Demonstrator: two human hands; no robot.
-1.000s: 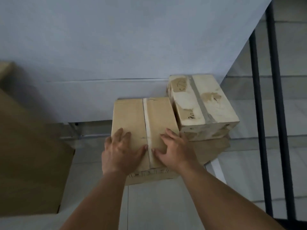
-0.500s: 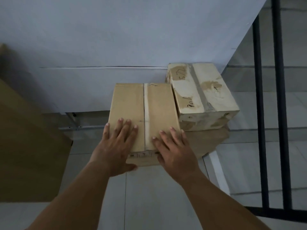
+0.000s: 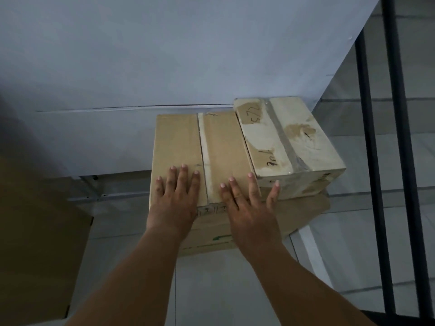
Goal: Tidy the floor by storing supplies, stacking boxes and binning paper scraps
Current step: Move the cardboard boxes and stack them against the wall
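Slid toward the wall, brown box (image 3: 200, 156) lies under both flat, open hands — left (image 3: 175, 201), right (image 3: 249, 208).

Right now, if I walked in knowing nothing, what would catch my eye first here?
Two bare hands pressed flat on a taped brown box in the middle: the left hand on its left half, the right hand at its near right corner. Beside it on the right sits a paler, scuffed box with scribbled writing, both resting on a larger box against the wall.
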